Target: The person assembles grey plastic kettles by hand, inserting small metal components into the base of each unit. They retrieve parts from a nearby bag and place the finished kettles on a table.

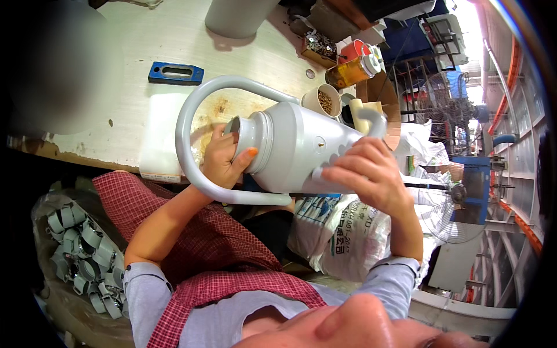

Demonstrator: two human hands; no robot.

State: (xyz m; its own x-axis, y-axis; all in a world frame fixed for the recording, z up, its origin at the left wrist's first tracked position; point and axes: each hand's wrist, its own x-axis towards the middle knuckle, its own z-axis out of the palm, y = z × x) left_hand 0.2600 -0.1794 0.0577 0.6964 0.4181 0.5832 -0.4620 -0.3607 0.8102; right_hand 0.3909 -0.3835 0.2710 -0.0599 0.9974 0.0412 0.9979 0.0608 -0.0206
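A pale grey jug-like vessel (299, 145) lies tilted on its side in front of me, its open neck toward the left. A thick grey loop handle (187, 136) curves round from its far side to its near side. My left hand (223, 159) reaches through the loop and grips the neck, thumb on the rim; some fingers are hidden at the mouth. Over the right end of the body curl the fingers of my right hand (371, 171). By its fingertips a short grey stub shows; whether it belongs to the vessel I cannot tell. A curved grey piece (377, 122) rises behind that hand.
On the worktable (130, 29) lie a blue slotted block (176, 73) and a cup of small brass-coloured parts (325, 100). Beyond stand a jar of yellow liquid (351, 71) and a grey cylinder (238, 16). A bag of metal clamps (87, 255) sits lower left; white sacks (348, 238) lie right.
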